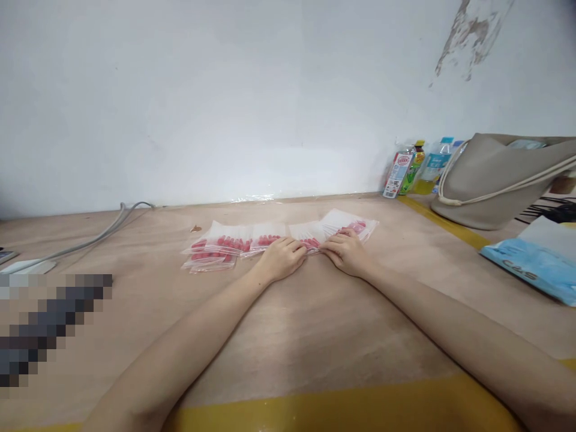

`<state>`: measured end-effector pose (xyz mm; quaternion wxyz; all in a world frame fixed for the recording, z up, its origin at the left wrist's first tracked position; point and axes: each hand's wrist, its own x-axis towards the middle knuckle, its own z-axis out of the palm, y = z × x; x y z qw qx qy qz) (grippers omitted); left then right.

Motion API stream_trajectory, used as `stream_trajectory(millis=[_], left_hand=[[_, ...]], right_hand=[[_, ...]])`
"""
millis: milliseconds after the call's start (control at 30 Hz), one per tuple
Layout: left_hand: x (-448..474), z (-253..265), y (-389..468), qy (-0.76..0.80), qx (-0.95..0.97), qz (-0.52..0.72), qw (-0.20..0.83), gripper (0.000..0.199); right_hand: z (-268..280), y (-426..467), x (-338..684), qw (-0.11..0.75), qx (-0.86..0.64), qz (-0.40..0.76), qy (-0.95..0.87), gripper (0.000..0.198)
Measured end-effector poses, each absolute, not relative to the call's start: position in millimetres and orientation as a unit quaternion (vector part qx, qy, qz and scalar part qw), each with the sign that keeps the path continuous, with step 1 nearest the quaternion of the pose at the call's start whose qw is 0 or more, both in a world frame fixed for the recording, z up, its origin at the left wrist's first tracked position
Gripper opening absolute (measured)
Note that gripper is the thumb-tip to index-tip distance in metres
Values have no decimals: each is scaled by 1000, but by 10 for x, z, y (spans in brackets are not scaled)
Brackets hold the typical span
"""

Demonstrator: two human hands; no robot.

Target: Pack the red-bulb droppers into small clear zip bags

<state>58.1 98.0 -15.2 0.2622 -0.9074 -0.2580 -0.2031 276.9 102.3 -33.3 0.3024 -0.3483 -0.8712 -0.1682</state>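
Several clear zip bags with small red pieces inside lie in a row across the wooden table. My left hand (282, 259) is closed at the near edge of a middle zip bag (308, 231), its fingertips on the bag's left corner. At the same bag's right corner, my right hand (347, 252) has its fingers bent and pressed together. Partly beneath the right fingers is the rightmost zip bag (335, 219), which lies at an angle. Left of my hands are another zip bag (269, 230) and an overlapping pile of zip bags (216, 246).
Grey cables (108, 230) run over the table at the left. Against the wall at the right stand a drink carton (398, 175) and bottles (436, 168), beside a grey bag (486, 180). A blue tissue pack (531, 261) lies at the right. Yellow tape (315, 408) crosses the table's near side.
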Motion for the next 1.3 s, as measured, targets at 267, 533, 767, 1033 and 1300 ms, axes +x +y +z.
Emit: stream_trajectory(millis=[267, 533, 767, 1033, 1300], left_hand=[[470, -154, 950, -238, -902, -202, 297, 22], [459, -139, 982, -227, -904, -207, 298, 23], [504, -114, 932, -233, -899, -227, 292, 20], [837, -202, 1036, -230, -898, -253, 277, 14], [881, -209, 1078, -205, -899, -266, 281, 15]], right_hand=[[-298, 987, 2916, 302, -301, -248, -870, 20], [-275, 967, 2888, 299, -304, -268, -864, 24], [-284, 1005, 2868, 289, -309, -283, -861, 22], [-271, 998, 2755, 286, -289, -288, -867, 23], [-255, 975, 2741, 292, -286, -290, -865, 21]])
